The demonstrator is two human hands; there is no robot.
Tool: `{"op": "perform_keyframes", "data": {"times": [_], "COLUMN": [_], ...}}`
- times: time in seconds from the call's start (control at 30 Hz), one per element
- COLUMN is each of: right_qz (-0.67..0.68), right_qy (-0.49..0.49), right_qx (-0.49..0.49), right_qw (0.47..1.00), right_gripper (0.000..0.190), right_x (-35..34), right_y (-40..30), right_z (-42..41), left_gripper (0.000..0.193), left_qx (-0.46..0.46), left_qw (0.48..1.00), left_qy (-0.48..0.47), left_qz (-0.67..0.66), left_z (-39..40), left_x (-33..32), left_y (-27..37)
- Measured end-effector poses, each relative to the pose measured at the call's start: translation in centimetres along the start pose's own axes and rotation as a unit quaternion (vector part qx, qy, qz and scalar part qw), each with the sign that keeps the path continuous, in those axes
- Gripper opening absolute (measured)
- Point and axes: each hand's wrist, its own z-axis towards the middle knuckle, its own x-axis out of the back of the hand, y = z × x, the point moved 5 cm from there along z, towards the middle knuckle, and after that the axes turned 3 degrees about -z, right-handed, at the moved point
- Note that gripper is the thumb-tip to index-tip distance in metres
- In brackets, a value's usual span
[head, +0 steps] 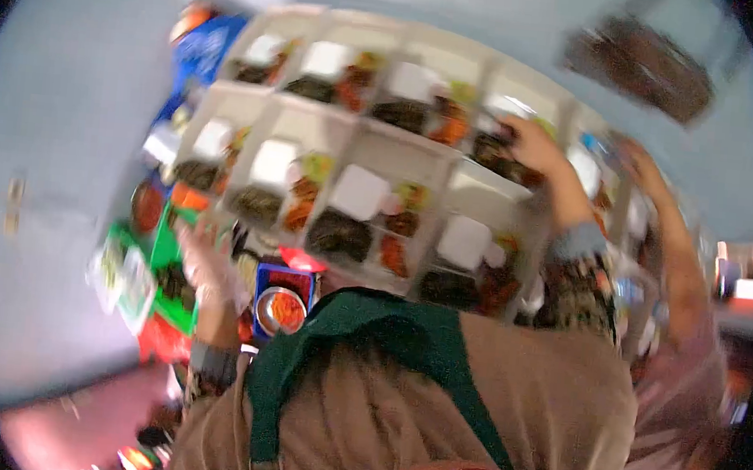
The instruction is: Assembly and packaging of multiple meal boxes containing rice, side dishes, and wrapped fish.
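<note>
My left hand (203, 263), in a thin clear glove, hovers over a green tray (184, 319) at the left that holds dark food. Its fingers look spread, though blurred. My right hand (532, 144) reaches far forward into a meal box (489, 178) in the back row, fingertips at its dark food. Whether it pinches anything is too blurred to tell. Two rows of pale compartment boxes lie before me, each with a white block (359, 192), dark food (339, 235), orange-red food (394, 253) and yellow-green food (413, 194).
A co-worker's arm (675, 241) reaches over the boxes close to my right. A metal bowl (262, 309) of orange-red food sits in a blue tray (287, 274) near my apron. Clear plastic bags (121, 276) hang at the left, and a blue bag (208, 49) lies farther back.
</note>
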Motion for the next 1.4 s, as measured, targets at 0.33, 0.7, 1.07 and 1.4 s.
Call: {"op": "perform_keyframes", "data": {"times": [0.33, 0.7, 1.07, 1.4], "right_qz": [0.372, 0.256, 0.272, 0.255], "right_qy": [0.126, 0.031, -0.222, -0.315], "right_qx": [-0.020, 0.130, 0.132, 0.172], "right_qw": [0.919, 0.957, 0.927, 0.898], "right_gripper": [0.030, 0.032, 0.034, 0.025], "right_x": [3.2, -4.7, -20.5, -27.8], "right_y": [-6.7, -28.2, -47.4, -48.3], "right_z": [-4.3, -0.4, 5.2, 6.7], "left_gripper": [0.050, 0.014, 0.024, 0.033], "left_qx": [0.039, 0.120, -0.006, 0.181], "left_qw": [0.985, 0.947, 0.966, 0.732], "left_qy": [0.146, 0.277, 0.257, 0.245], "left_qz": [-0.081, -0.111, 0.030, 0.609], "left_z": [3.1, 9.2, 18.5, 30.6], "left_x": [10.6, 22.7, 38.8, 44.0], "left_y": [-8.2, -11.3, -13.0, -11.8]}}
